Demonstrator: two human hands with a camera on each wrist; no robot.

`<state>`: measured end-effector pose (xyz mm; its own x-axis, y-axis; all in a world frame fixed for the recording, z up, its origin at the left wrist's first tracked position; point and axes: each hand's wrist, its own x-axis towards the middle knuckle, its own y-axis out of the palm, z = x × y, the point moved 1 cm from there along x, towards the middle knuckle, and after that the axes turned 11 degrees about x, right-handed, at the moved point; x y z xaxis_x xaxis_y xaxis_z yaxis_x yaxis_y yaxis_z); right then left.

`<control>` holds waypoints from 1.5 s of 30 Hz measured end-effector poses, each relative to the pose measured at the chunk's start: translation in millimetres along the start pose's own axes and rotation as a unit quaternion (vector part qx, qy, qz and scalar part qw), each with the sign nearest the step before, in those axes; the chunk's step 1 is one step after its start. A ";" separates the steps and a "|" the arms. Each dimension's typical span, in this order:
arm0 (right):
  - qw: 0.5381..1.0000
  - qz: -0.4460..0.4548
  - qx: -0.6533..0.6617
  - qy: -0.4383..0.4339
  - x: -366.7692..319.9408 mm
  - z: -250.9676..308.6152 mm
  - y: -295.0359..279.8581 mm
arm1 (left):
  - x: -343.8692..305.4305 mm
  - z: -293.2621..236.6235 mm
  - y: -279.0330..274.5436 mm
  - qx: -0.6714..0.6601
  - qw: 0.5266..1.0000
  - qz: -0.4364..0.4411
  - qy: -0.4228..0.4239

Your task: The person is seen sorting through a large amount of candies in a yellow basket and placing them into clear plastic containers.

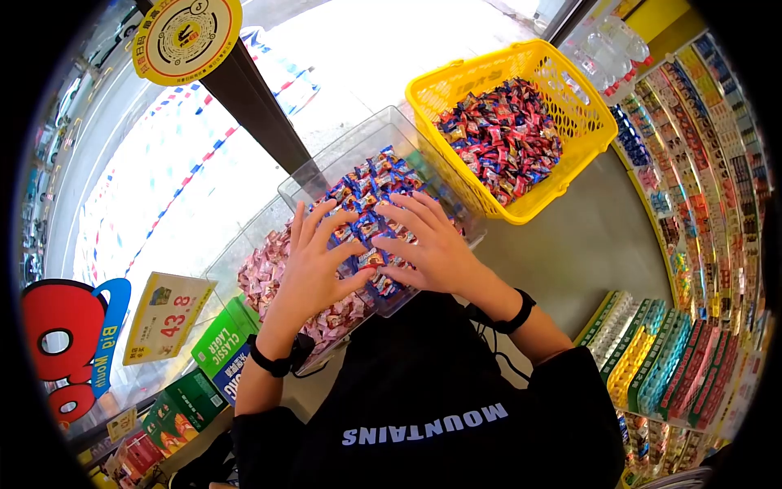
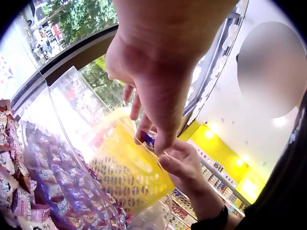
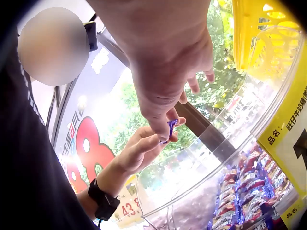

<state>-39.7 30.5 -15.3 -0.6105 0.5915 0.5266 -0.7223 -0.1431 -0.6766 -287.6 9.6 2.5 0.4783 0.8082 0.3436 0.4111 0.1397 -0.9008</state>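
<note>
Both hands hover over a clear bin of blue-wrapped candies. Between the fingertips of my left hand and right hand is one small wrapped candy. In the left wrist view, the left hand pinches this blue candy by thumb and finger, with the right hand close against it. From the right wrist, the right hand pinches the candy too, opposite the left hand. The other fingers are spread.
Pink-wrapped candies fill the bin section at left. Beyond the bin, a yellow basket holds many red and blue candies. A price card stands at left, a dark post ahead, and stocked shelves at right.
</note>
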 end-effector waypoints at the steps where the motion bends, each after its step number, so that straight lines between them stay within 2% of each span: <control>1: 1.000 0.011 0.002 0.004 2.7 -1.2 0.0 | -0.2 0.4 0.5 0.008 1.000 -0.003 -0.001; 6: 0.999 0.043 0.023 0.022 20.1 -11.8 3.7 | -2.2 6.2 1.9 0.042 0.999 -0.030 -0.010; 8: 0.998 0.046 0.012 0.033 29.3 -21.4 9.6 | -4.0 13.9 4.8 0.080 0.995 -0.033 -0.039; 12: 0.992 0.090 -0.068 0.048 47.2 -39.3 23.3 | -8.8 25.2 14.4 0.112 0.990 -0.040 -0.074; 15: 0.984 0.139 -0.085 0.074 58.3 -53.8 48.0 | -15.4 33.0 31.5 0.124 0.991 0.015 -0.047; 19: 0.972 0.178 -0.130 0.077 68.7 -72.6 80.2 | -18.5 32.2 32.7 0.085 0.992 0.043 -0.087; 22: 0.970 0.200 -0.095 0.101 71.3 -78.9 95.7 | -22.0 32.6 35.1 0.093 0.990 0.049 -0.093; 31: 0.963 0.205 -0.165 0.053 67.8 -97.7 126.2 | -23.0 32.4 36.3 0.104 0.989 0.057 -0.092; 34: 0.964 0.195 -0.180 0.022 71.5 -95.6 115.5 | -23.3 32.7 35.3 0.104 0.988 0.059 -0.094; 37: 0.946 0.251 -0.187 0.087 72.1 -83.2 94.7 | -23.5 32.3 35.7 0.100 0.988 0.065 -0.098; 40: 0.974 0.122 -0.180 0.059 51.8 -68.1 66.1 | -22.1 32.2 35.6 0.087 0.989 0.059 -0.099; 41: 0.976 0.116 -0.165 0.080 43.5 -54.5 48.5 | -22.0 32.3 35.0 0.086 0.990 0.059 -0.099; 45: 0.985 0.050 -0.148 0.070 13.1 1.0 -10.7 | -22.8 32.4 36.5 0.093 0.988 0.061 -0.104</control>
<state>-40.3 39.1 -0.7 -0.6077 0.6931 0.3878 -0.5214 0.0201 -0.8531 -308.6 14.8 -46.8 0.3369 0.9233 0.1846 0.2010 0.1210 -0.9721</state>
